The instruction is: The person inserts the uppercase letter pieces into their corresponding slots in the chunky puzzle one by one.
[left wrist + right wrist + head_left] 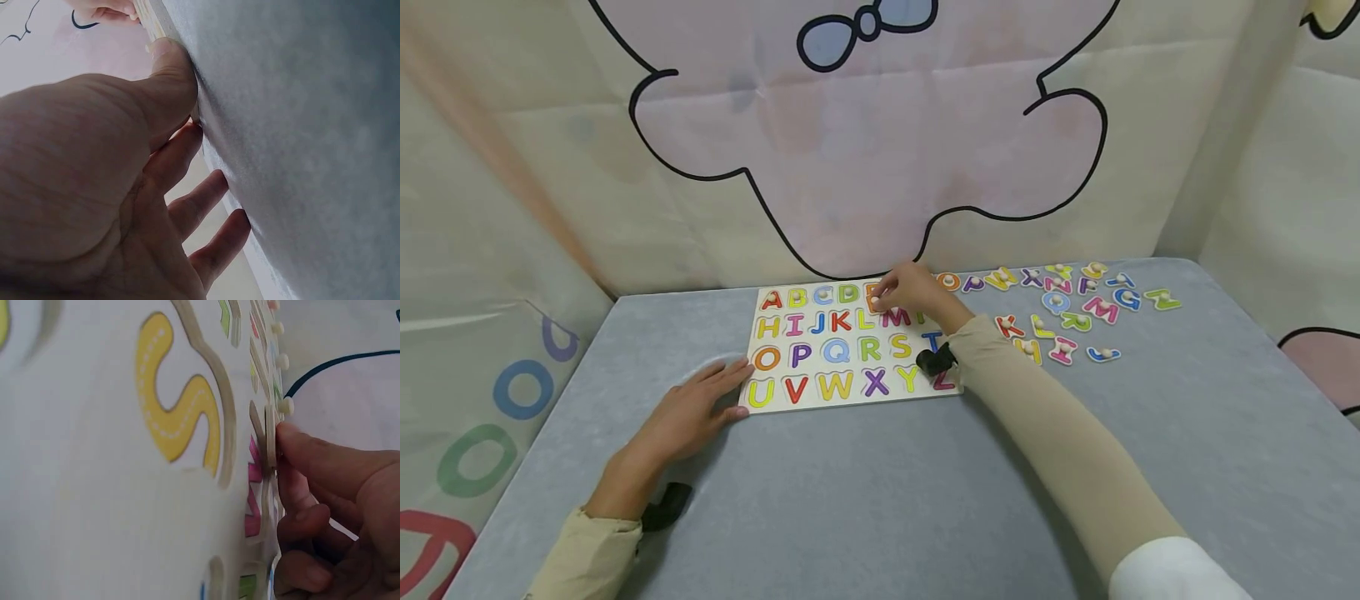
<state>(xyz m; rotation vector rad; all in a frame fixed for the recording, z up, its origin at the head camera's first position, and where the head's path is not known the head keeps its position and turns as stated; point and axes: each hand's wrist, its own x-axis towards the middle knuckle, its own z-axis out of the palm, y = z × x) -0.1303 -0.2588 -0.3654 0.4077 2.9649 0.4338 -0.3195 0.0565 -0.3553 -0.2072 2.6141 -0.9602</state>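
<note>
A white wooden alphabet puzzle board point(816, 407) lies on the table, its letter slots in rows. My right hand point(917, 292) is over the top row and pinches a red-orange letter E piece point(872, 298) between thumb and fingertips. In the right wrist view, the letter piece point(270, 437) shows edge-on, close against the board's face. My left hand point(688, 412) rests at the board's lower left corner, fingers extended. In the left wrist view, its thumb touches the board's edge point(150, 19). Knobbed pieces A point(772, 300), B, C and D sit in their slots left of the E.
Several loose letter pieces lie right of the board, among them a pink M point(1101, 310), a red K point(1009, 326) and a blue J point(1103, 355). The grey cloth-covered table point(865, 500) meets a printed fabric backdrop point(850, 167) behind.
</note>
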